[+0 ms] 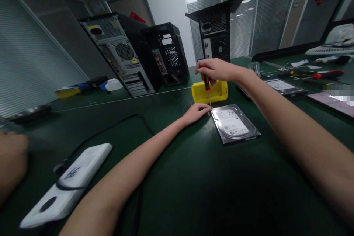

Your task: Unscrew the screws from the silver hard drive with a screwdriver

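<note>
A silver hard drive (231, 121) with a white label lies flat on the dark green table. My right hand (214, 70) is closed around the red and black handle of a screwdriver (206, 82), held almost upright. Its thin shaft points down to the drive's far left corner; whether the tip sits in a screw is too small to tell. My left hand (197, 113) rests on the table with its fingers curled together against that same corner, beside the tip. Just behind stands a yellow plastic tray (199, 94), tilted up.
Computer cases (124, 55) stand at the back. A white power strip (83, 162) with a black cable lies front left, near another person's blurred hand (12, 162). To the right are another hard drive (282, 85), a red-handled tool (329, 75) and a pinkish board (329, 102).
</note>
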`<act>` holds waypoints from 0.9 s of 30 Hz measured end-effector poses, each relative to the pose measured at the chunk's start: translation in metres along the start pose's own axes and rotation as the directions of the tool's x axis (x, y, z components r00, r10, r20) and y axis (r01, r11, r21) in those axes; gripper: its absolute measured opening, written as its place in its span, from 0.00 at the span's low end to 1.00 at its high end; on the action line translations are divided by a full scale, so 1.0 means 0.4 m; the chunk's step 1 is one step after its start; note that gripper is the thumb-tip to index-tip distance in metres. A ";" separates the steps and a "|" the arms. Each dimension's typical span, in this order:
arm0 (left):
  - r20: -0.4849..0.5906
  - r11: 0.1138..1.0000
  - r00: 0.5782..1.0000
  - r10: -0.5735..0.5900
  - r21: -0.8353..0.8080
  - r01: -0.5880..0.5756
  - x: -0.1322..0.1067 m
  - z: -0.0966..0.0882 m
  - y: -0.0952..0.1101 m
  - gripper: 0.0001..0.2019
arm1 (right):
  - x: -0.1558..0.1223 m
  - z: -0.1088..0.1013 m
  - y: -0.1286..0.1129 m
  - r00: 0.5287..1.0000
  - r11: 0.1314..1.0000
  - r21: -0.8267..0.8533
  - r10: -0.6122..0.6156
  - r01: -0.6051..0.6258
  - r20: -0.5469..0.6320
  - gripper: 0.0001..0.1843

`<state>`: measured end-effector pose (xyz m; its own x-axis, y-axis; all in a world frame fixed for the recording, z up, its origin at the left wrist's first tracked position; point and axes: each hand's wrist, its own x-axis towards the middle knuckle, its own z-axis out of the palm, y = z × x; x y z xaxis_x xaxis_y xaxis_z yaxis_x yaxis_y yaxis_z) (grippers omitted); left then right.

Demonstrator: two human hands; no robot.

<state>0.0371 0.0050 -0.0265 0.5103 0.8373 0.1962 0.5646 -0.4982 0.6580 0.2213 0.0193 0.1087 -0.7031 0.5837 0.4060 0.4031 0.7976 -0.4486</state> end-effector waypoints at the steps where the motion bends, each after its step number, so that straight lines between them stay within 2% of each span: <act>1: 0.002 1.000 1.000 0.001 -0.003 -0.001 0.000 0.000 0.000 0.17 | -0.002 0.000 -0.001 1.000 1.000 -0.004 0.001 -0.001 -0.006 0.16; 10: -0.001 1.000 1.000 -0.005 -0.014 0.005 -0.001 0.000 0.005 0.16 | 0.000 0.001 0.002 1.000 0.999 -0.031 -0.019 0.019 0.006 0.16; 15: 0.004 1.000 1.000 -0.020 0.006 0.020 0.000 -0.001 0.005 0.16 | 0.003 -0.001 -0.001 0.999 0.999 0.024 0.035 -0.036 0.017 0.21; 27: 0.007 1.000 1.000 -0.001 -0.002 0.001 -0.002 -0.003 0.006 0.16 | 0.006 -0.006 -0.008 0.995 0.982 0.178 0.045 -0.060 0.084 0.14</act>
<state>0.0375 0.0034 -0.0242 0.5143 0.8361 0.1908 0.5634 -0.4971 0.6599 0.2198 0.0187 0.1131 -0.7310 0.6043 0.3169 0.3333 0.7215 -0.6069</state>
